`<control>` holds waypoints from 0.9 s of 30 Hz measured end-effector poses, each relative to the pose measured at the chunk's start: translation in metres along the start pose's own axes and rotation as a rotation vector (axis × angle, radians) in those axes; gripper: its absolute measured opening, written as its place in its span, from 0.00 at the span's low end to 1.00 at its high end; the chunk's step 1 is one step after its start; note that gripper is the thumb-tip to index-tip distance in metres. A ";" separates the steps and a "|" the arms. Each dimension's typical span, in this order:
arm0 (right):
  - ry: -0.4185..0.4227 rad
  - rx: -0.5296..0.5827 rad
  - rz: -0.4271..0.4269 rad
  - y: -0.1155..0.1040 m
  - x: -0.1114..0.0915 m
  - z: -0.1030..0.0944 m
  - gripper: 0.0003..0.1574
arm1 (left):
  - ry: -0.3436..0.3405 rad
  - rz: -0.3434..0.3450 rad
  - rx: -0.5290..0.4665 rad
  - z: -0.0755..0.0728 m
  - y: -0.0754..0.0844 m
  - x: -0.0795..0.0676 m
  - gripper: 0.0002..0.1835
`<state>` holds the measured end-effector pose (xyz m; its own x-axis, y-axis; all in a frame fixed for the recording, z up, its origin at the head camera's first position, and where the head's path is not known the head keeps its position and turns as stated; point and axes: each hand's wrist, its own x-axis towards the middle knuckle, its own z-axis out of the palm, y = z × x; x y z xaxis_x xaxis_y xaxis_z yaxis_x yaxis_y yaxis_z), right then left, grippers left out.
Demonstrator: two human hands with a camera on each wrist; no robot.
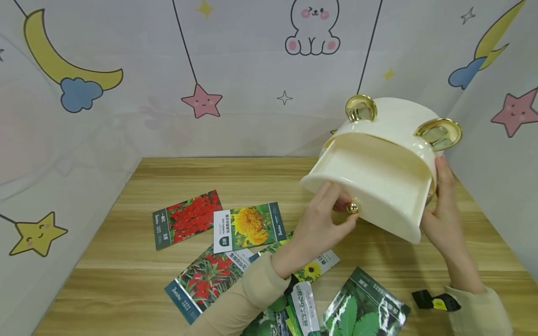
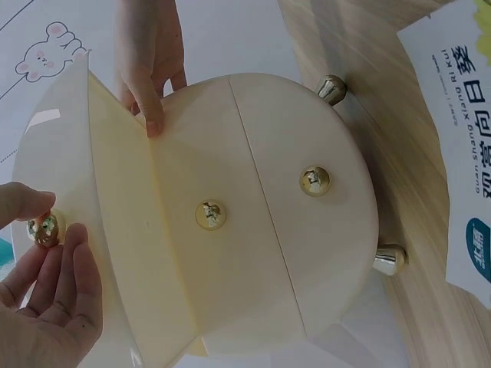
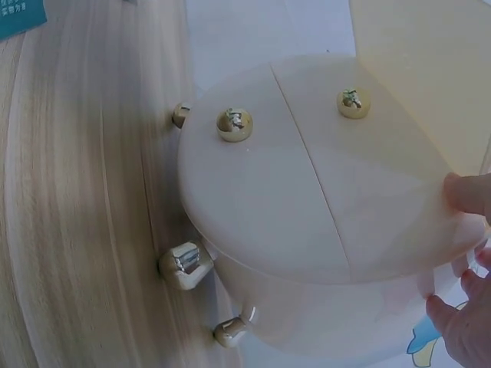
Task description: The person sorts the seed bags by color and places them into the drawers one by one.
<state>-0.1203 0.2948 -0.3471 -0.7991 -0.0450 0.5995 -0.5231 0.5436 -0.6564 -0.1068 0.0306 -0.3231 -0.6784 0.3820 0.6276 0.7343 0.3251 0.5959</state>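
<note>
A cream drawer box [image 1: 403, 111] with gold ears stands on the table at the right in the head view. Its top drawer [image 1: 391, 198] is pulled out, and the bare inside shows. My left hand [image 1: 317, 226] pinches the gold knob [image 2: 47, 228] on that drawer's front between thumb and fingers. My right hand [image 1: 446, 221] grips the box's side, with the thumb on the front face and the fingers along the side wall. Two lower drawers with gold knobs [image 3: 235, 124] are closed. Gold feet [image 2: 390, 260] hold the box up.
Several seed packets lie left of and before the box: a red-flower packet [image 1: 189, 217], a yellow-flower packet [image 1: 252, 226], another red one [image 1: 206, 280] and a green-leaf packet [image 1: 365, 308]. Some overlap beneath my left forearm. Patterned white cloth [image 1: 252, 130] walls the table's back and sides.
</note>
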 end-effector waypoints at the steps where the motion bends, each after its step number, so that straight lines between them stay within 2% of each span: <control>1: -0.007 0.006 -0.007 -0.002 0.000 0.000 0.56 | -0.003 -0.002 0.001 0.000 0.000 0.000 0.13; 6: -0.046 0.022 -0.032 -0.024 -0.003 -0.001 0.52 | -0.021 -0.006 -0.003 -0.002 -0.001 -0.001 0.13; 9: -0.062 0.022 -0.013 -0.035 -0.004 -0.002 0.50 | -0.029 -0.002 0.004 -0.003 -0.002 -0.003 0.13; 16: -0.044 -0.032 0.051 -0.031 -0.009 -0.007 0.47 | -0.039 0.000 0.064 -0.007 -0.004 -0.009 0.12; 22: 0.009 -0.074 -0.021 -0.041 -0.014 -0.012 0.47 | -0.060 -0.008 0.118 -0.013 -0.002 -0.019 0.10; 27: -0.010 -0.122 -0.023 -0.060 -0.017 -0.018 0.44 | -0.084 -0.001 0.197 -0.020 0.003 -0.028 0.08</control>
<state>-0.0707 0.2779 -0.3098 -0.7903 -0.0666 0.6091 -0.5020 0.6403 -0.5814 -0.0856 0.0035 -0.3290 -0.6810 0.4493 0.5782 0.7295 0.4852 0.4821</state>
